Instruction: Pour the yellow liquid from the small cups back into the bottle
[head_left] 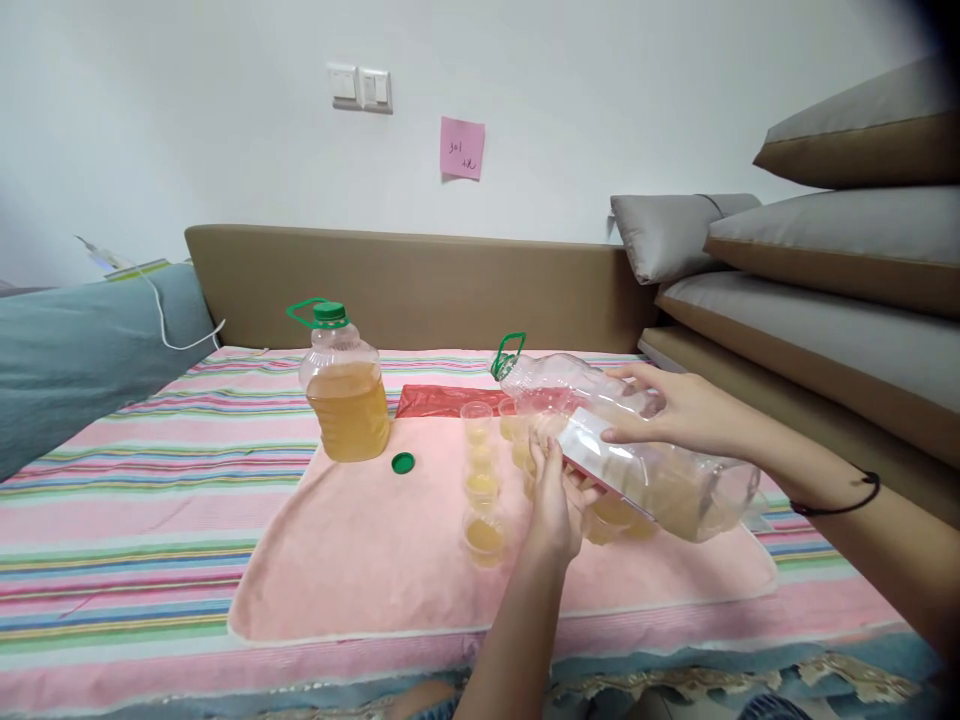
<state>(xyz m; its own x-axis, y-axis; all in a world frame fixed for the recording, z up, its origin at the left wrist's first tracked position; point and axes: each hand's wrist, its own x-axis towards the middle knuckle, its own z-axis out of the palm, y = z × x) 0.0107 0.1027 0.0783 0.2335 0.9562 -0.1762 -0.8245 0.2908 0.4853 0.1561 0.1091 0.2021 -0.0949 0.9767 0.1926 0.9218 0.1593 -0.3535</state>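
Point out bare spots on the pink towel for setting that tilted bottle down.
Free: towel front-left, below the green cap and left of the cups. Crowded: the middle, where cups cluster under the tilted bottle held by left hand and right hand.

A person's two bare hands hold a large clear plastic bottle (637, 455) tipped on its side above a pink towel (360, 560) spread on a striped bedcover (112, 520). The right hand (675, 405) rests on top of the bottle; the left hand (555, 495) supports it from below. The bottle's open neck, with a green handle ring, points left and far, and a little yellowish liquid lies in its low end. Under and just left of it stand small clear cups (481, 478) of yellow liquid. Further left, a second bottle (343, 390), capped green and half full, stands upright. A loose green cap (403, 462) lies just beside it on the towel.
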